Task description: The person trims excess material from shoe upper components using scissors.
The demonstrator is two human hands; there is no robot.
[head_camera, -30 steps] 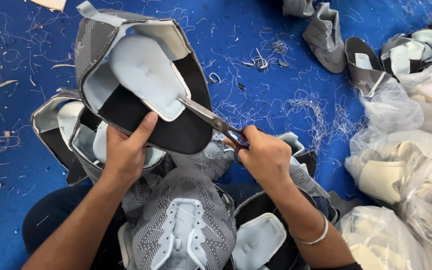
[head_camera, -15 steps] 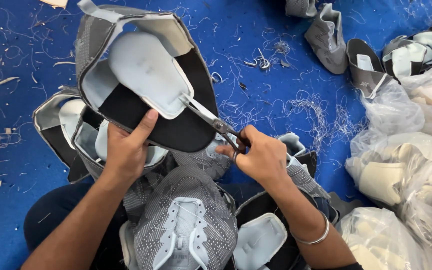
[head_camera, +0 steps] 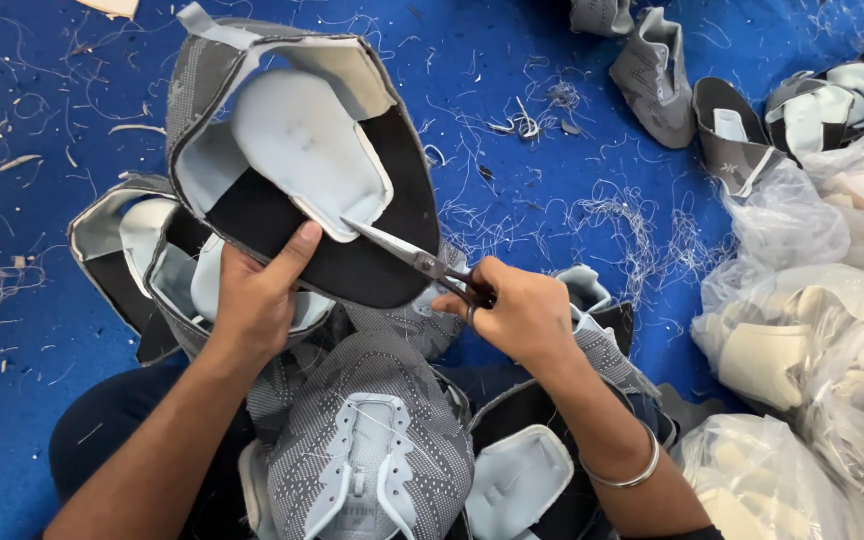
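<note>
My left hand [head_camera: 257, 295] grips the lower edge of a grey knit shoe upper [head_camera: 302, 160], held inside-out so its black lining and pale blue tongue pad face me. My right hand [head_camera: 517, 310] holds small scissors [head_camera: 422, 262], blades pointing left with their tips at the bottom edge of the tongue pad. More grey uppers lie stacked on my lap, one [head_camera: 367, 450] face up with a pale blue lace panel.
A blue floor [head_camera: 512, 60] is strewn with cut threads. Other grey uppers [head_camera: 712, 110] lie at the top right. Clear plastic bags [head_camera: 822, 330] of cream foam pieces fill the right side. More uppers [head_camera: 122, 250] sit under the left hand.
The scissors have edged left along the lower rim of the tongue pad. The held upper has shifted slightly; both hands keep their grips.
</note>
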